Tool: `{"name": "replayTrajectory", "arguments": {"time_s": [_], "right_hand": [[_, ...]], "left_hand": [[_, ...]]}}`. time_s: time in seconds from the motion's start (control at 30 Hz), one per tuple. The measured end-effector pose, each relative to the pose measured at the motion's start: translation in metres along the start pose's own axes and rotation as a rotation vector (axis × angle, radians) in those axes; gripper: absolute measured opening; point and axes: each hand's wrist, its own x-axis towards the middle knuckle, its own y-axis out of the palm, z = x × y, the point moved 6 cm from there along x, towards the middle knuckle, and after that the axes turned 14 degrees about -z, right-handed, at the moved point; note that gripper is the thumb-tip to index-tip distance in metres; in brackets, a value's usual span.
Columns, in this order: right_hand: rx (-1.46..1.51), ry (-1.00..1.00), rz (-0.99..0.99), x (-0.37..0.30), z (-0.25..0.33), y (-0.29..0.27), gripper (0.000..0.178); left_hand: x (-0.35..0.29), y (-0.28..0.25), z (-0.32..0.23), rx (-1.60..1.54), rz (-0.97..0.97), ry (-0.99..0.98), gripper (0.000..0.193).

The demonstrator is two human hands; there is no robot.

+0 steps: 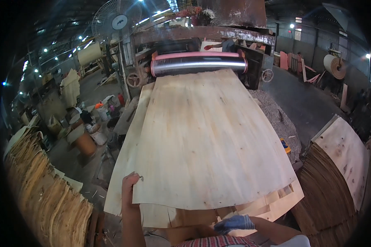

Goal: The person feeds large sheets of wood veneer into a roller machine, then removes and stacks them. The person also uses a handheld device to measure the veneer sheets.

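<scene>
A wide, pale wood veneer sheet stretches from the rollers toward me, its near edge slightly curved. My bare left hand is closed on this sheet's left edge, near its front corner. In a blue-grey glove, my right hand is just in front of the near edge, fingers loosely stretched to the left with nothing visible in them. Beneath the top sheet, another veneer sheet shows along the left side. More veneer pieces stick out at the front. The top sheet's far end meets the roller machine.
Stacks of veneer stand at the left and right. Buckets crowd the floor on the left. A fan stands by the machine. Behind the rollers, another person's red-gloved hand shows. A veneer roll is far right.
</scene>
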Motion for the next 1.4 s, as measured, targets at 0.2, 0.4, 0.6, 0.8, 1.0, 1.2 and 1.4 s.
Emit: {"name": "replayTrajectory", "arguments": {"time_s": [0.2, 0.4, 0.6, 0.8, 1.0, 1.2, 1.4], "right_hand": [[1.022, -0.258, -0.239, -0.029, 0.09, -0.021, 0.083], [1.336, -0.037, 0.074, 0.004, 0.117, -0.021, 0.08], [0.989, -0.264, -0.489, 0.006, 0.139, -0.097, 0.035], [1.206, -0.358, -0.706, 0.083, 0.185, -0.205, 0.019], [1.2, -0.34, -0.698, 0.226, 0.123, -0.388, 0.021], [1.275, -0.229, -0.762, 0.266, 0.099, -0.374, 0.03], [0.798, 0.042, -0.542, 0.141, 0.129, -0.24, 0.045]], "left_hand": [[0.021, -0.036, -0.011, -0.327, -0.215, -0.059, 0.038], [0.053, -0.034, -0.028, -0.423, -0.109, -0.034, 0.035], [0.095, -0.038, -0.04, -0.36, -0.076, 0.125, 0.04], [0.109, -0.03, -0.009, -0.517, -0.45, 0.115, 0.043], [0.068, -0.001, 0.053, 0.117, -0.218, -0.046, 0.046], [0.038, -0.001, 0.088, 0.614, -0.235, -0.078, 0.037], [0.024, -0.039, 0.098, 1.722, -0.335, 0.604, 0.039]]}}
